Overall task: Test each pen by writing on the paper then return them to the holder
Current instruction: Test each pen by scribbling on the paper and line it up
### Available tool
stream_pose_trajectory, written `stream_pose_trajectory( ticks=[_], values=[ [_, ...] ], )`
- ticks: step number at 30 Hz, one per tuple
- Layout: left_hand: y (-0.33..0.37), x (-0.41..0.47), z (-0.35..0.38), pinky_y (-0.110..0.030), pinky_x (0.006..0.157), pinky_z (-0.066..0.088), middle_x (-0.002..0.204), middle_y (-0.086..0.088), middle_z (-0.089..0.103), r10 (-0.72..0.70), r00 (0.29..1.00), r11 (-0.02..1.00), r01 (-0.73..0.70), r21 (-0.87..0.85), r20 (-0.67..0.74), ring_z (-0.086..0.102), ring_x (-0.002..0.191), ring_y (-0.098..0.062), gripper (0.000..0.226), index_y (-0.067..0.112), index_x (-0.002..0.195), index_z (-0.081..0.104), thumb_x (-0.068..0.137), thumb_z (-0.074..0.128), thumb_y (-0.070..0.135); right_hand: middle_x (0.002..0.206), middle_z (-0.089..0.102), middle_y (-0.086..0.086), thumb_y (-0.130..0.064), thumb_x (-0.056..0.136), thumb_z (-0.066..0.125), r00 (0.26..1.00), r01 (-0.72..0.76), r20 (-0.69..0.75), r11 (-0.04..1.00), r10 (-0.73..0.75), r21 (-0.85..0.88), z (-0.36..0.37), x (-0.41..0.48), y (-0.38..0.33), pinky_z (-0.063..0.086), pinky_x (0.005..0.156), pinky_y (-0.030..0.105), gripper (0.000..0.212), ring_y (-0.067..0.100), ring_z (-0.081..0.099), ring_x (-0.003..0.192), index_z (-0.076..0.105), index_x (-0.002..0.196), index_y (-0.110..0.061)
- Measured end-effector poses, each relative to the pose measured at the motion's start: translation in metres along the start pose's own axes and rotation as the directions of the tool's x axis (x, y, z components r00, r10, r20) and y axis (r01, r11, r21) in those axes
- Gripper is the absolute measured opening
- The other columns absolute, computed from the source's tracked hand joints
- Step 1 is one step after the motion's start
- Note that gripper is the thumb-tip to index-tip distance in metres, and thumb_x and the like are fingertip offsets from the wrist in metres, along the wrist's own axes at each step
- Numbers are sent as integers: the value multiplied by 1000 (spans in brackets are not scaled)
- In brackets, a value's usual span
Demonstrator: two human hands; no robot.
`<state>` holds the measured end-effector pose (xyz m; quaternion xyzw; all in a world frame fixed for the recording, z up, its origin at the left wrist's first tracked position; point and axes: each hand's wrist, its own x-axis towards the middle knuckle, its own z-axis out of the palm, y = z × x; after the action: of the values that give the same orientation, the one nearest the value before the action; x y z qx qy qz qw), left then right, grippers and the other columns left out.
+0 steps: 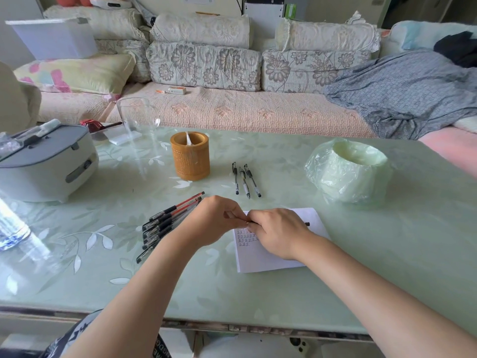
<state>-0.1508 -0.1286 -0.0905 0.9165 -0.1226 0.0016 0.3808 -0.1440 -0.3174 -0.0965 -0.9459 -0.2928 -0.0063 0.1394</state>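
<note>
Both hands met on one pen over the paper

The left hand (216, 220) had its fingers curled, pinching one end of the pen (307, 224); the right hand (278, 233) was clenched round the barrel, the pen's dark other end poking out past its knuckles; the paper (258, 262) lay directly beneath both sets of fingers on the table (284, 295), rows of small written marks just under the right fingers; a pile of pens (167, 223) lay just left of the left fingers; three pens (245, 180) lay side by side beyond the fingertips; the brown holder (191, 156) stood farther off, beyond and left of the left fingers.
</note>
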Motion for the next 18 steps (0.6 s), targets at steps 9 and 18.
stream_pose_trajectory(
  ticks=[9,18],
  values=[
    [0,-1,-7,-9,55,42,74,16,69,-7,1000,999,8,47,-17,57,64,1,5,28,84,74,81,78,25,87,65,-7,-49,97,43,993,-108,70,984,99,139,-1,4,4,44,71,33,27,24,58,88,61,107,-32],
    [-16,6,1,-18,60,44,90,20,64,-22,999,951,33,309,-39,55,69,2,14,35,100,67,90,63,25,81,58,1,6,93,34,977,-182,33,750,209,636,-1,-1,19,45,56,23,37,13,53,63,59,97,-22]
  ],
)
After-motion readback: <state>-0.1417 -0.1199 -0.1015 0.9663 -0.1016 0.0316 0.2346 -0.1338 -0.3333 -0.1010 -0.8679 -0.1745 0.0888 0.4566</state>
